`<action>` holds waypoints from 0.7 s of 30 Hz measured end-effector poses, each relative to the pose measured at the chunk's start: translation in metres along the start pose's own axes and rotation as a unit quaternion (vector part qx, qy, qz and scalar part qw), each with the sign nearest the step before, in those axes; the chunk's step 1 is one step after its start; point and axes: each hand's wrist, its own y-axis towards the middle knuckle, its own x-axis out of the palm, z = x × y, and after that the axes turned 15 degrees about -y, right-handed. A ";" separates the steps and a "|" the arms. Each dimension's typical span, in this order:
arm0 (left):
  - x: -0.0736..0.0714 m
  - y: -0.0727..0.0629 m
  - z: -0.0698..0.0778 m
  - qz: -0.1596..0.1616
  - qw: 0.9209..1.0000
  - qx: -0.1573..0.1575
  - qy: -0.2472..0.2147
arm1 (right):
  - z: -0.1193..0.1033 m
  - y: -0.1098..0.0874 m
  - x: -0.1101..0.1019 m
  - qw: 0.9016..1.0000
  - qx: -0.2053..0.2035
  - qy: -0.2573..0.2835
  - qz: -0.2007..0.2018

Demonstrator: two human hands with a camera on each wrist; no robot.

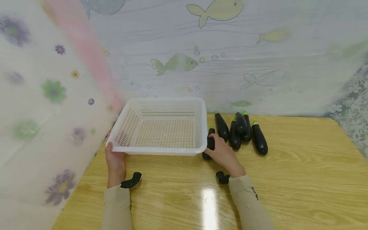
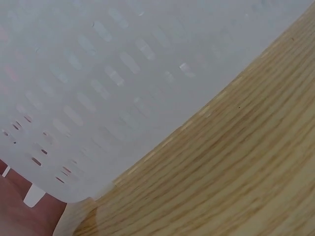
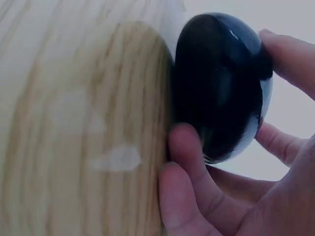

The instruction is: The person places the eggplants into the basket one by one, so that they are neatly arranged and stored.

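A white plastic basket with slotted sides and floor sits tilted toward me on the left of the table. My left hand grips its front left corner, thumb on the rim and the other fingers mostly hidden. In the left wrist view, part of that hand shows at the lower corner of the slotted wall. Beside the basket's right end, my right hand holds a dark eggplant. The right wrist view has the fingers and thumb round the glossy eggplant, fingertips right at the wooden surface.
Several more eggplants with green stem ends lie on the wooden table, behind and right of my right hand. A fish-patterned sheet stands along the back, and a flowered sheet borders the left side.
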 end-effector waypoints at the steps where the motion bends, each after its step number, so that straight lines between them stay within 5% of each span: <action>1: -0.001 -0.001 0.000 0.002 1.000 0.000 -0.004 | 0.000 0.000 0.000 1.000 0.002 0.005 0.002; 12: 0.003 -0.002 0.004 0.001 1.000 0.006 0.018 | 0.003 -0.001 -0.003 0.999 -0.027 -0.012 -0.016; 21: 0.006 0.000 0.005 -0.010 1.000 0.005 0.025 | 0.006 -0.002 -0.008 0.999 -0.023 0.036 -0.014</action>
